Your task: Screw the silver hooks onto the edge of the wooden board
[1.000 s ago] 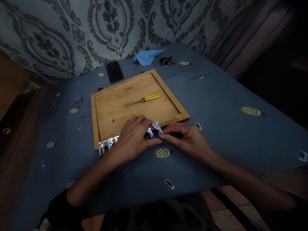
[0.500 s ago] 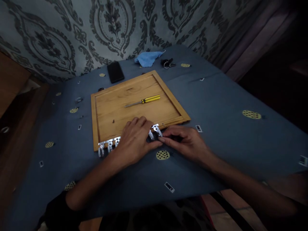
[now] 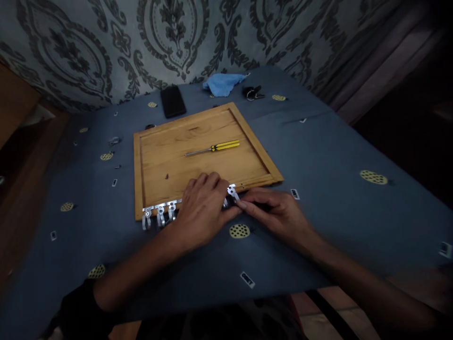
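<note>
A wooden cabinet door (image 3: 155, 163) lies flat with its recessed side up. Several silver cabinet hinges (image 3: 161, 213) sit along its near edge, their arms overhanging it. My left hand (image 3: 203, 208) covers the middle of that edge, fingers bent over the frame and thumb below, closed around hinges it partly hides. At its right, the thumb and fingers of my right hand (image 3: 278, 212) pinch the lower end of another hinge (image 3: 232, 191). A yellow-handled screwdriver (image 3: 225, 145) rests on the panel, and a small screw (image 3: 167, 176) lies nearer the left.
Behind the door are a black phone (image 3: 172, 101), a blue cloth (image 3: 223, 85) and black keys (image 3: 252, 93) on a ring. A loose metal piece (image 3: 113, 141) lies left of it. Grey patterned fabric covers the table (image 3: 318, 226), which meets a patterned backdrop (image 3: 198, 42).
The view has shifted slightly. My left hand has slid a little right, covering more of the hinge beside its thumb. My right hand keeps its pinch.
</note>
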{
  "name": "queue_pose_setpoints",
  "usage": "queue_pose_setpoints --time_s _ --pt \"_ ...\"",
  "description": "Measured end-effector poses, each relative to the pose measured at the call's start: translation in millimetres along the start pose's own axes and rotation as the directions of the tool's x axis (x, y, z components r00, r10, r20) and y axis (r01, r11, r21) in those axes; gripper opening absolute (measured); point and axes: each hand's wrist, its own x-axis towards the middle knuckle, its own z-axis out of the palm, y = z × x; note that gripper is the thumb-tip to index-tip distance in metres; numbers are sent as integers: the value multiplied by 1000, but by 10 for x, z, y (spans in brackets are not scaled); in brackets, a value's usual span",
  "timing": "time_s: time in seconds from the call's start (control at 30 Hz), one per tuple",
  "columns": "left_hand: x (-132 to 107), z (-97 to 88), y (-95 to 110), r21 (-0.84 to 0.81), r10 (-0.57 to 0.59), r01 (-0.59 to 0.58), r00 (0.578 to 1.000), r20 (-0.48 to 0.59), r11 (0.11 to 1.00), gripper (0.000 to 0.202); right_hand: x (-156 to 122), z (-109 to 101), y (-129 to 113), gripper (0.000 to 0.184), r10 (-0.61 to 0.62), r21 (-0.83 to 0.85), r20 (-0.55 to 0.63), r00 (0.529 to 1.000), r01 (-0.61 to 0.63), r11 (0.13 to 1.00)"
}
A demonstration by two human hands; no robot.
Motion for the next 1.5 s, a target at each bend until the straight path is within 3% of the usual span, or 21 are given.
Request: queue_pose_setpoints --time_s 0.57,0.8,0.93,1.13,1.5 --pt "30 2 33 -50 -48 48 999 13 998 31 -16 -12 -33 23 -54 -63 -4 999 54 997" --pt "37 6 37 -93 -63 66 997 34 994 30 -106 -51 -31 14 -211 -323 -90 973 172 931" --pt "33 15 25 -106 -57 57 998 11 993 30 -117 -137 9 21 -299 -475 9 954 267 838" --pt "20 18 17 -116 -47 48 999 9 992 29 -77 -215 41 32 -346 -452 159 925 380 807" --pt "17 58 7 -146 -5 -7 996 -88 989 32 -76 -223 112 33 -395 -526 196 898 436 730"
